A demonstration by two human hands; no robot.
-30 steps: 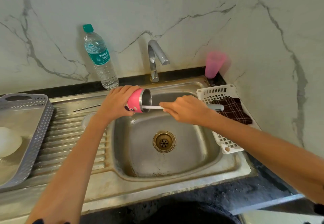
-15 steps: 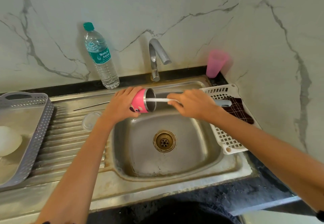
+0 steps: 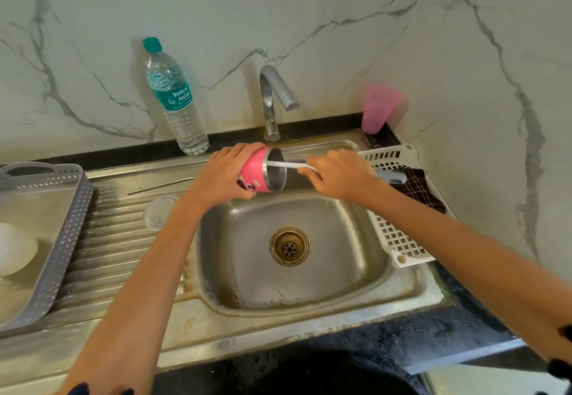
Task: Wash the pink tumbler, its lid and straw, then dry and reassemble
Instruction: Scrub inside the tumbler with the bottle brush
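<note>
Over the sink (image 3: pixel 402 283), the left hand (image 3: pixel 223 175) grips the pink tumbler (image 3: pixel 252 175), held on its side w/ the steel mouth facing right. The right hand (image 3: pixel 340 175) is closed round a white-stemmed brush (image 3: pixel 289 165), whose tip is inside the tumbler. Less stem shows betw. rim and hand than half a sec. ago, and both hands sit about where they were. The clear lid (image 3: pixel 159 212) lies flat on the ribbed drainboard, left of the left forearm. The thin metal straw (image 3: pixel 161 182) lies just behind it.

The steel sink is set in a dark speckled table (image 3: pixel 433 339) against a white marble-look wall. A tap (image 3: pixel 272 100) stands at the back, w/ a water bottle (image 3: pixel 175 97) to its left and a pink cup (image 3: pixel 376 107) in the rt. corner. A white basket (image 3: pixel 399 240) w/ a dark checked cloth (image 3: pixel 421 187) sits beside the basin on the right. A grey tray (image 3: pixel 62 224) is at far left.
</note>
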